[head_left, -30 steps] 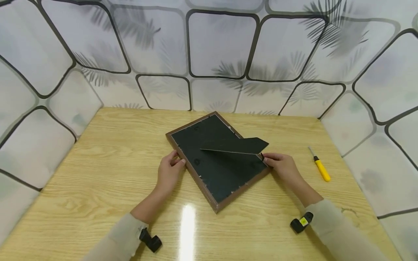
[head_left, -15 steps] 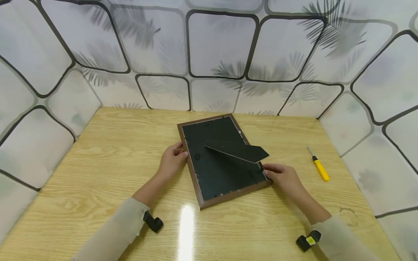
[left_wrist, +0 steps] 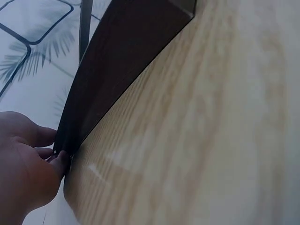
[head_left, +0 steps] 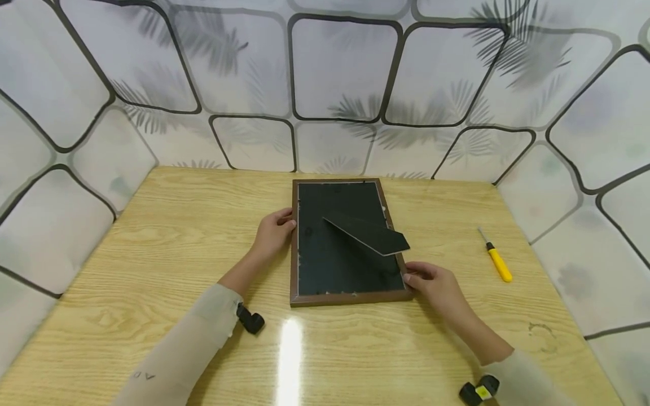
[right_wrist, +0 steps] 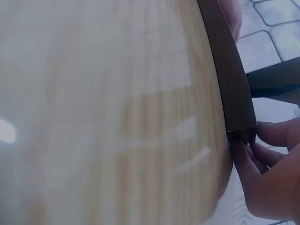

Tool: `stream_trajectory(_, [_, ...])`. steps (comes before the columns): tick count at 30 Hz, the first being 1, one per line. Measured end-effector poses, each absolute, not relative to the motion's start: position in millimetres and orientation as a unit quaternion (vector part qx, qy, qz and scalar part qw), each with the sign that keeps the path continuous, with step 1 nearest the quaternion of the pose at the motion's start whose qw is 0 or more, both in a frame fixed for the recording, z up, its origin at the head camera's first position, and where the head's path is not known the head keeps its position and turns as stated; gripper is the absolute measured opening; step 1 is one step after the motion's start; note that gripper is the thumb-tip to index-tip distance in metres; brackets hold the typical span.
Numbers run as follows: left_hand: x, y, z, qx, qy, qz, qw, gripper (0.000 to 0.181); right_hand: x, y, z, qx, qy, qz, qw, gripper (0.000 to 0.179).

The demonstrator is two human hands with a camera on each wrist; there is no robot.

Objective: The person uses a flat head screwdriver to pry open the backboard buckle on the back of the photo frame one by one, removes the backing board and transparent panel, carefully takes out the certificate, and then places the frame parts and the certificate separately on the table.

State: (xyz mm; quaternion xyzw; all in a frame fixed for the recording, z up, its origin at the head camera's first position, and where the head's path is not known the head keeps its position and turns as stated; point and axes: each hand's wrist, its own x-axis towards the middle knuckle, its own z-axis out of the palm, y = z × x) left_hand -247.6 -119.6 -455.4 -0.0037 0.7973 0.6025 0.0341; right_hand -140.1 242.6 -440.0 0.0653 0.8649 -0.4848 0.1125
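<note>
A brown picture frame (head_left: 350, 297) lies face down on the wooden table, its black backing (head_left: 335, 265) upward. The easel stand (head_left: 373, 235) is swung out from the backing and points to the lower right. My left hand (head_left: 272, 234) grips the frame's left edge, thumb on top; the left wrist view shows the fingers (left_wrist: 60, 161) at the dark side of the frame. At the lower right corner my right hand (head_left: 434, 285) pinches the right edge. In the right wrist view its thumb and fingers (right_wrist: 246, 161) hold that corner. The frame's front is hidden.
A screwdriver (head_left: 499, 264) with a yellow handle lies on the table (head_left: 203, 225) to the right of my right hand. Patterned fabric walls (head_left: 340, 73) stand behind the table and on both sides.
The picture frame has turned clockwise on the table, from slanted to nearly square with the table's back edge. Both hands kept hold; the left moved up and right, the right moved down.
</note>
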Motion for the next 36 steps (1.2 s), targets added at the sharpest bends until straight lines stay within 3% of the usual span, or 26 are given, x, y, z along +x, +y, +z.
stream_trajectory(9, [-252.1, -118.3, -452.8, 0.003, 0.793, 0.607, 0.047, 0.044, -132.1, 233.8, -437.5, 0.065, 0.871, -0.475, 0.110, 0.042])
stream_trajectory(17, [-236.9, -121.2, -451.9, 0.022, 0.820, 0.571, 0.031, 0.044, -135.3, 232.4, -432.1, 0.053, 0.874, -0.469, 0.112, 0.044])
stream_trajectory(28, [-218.0, -121.8, -453.2, 0.019, 0.821, 0.568, 0.045, 0.044, -151.1, 237.7, -390.1, 0.010, 0.835, -0.547, 0.063, 0.057])
stream_trajectory(36, [-217.1, -120.9, -455.0, 0.022, 0.826, 0.562, 0.039, 0.044, -159.0, 229.5, -374.0, -0.003, 0.818, -0.573, 0.042, 0.054])
